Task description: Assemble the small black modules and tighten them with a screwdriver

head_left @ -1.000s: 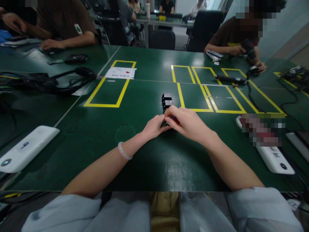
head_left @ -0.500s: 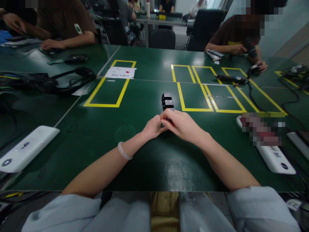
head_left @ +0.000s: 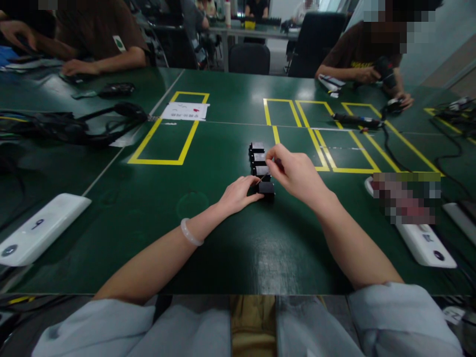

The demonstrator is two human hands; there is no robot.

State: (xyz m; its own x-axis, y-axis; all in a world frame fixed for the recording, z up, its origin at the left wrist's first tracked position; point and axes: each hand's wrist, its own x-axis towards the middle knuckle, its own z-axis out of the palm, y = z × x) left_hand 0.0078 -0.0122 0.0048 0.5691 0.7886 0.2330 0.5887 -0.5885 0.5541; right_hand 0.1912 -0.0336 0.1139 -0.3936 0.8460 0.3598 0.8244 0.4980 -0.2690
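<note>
A row of small black blocks with silver-grey tops stands on the green table, running away from me. My left hand is closed at the near end of the row, thumb and fingers against the left side of a black block. Just right of the row, my right hand is in a pinch above the table. A thin, wire-like strand runs from its fingertips down toward the near block. The exact kind of the blocks and of the strand is too small to tell.
Yellow tape rectangles mark the green table. A white device lies left, another right. Black cables lie at left; a black stick-shaped tool lies back right. Co-workers sit across the table at both sides.
My right hand has moved right and away from my left hand, drawing the thin strand into view and uncovering the near blocks. My left hand has hardly moved.
</note>
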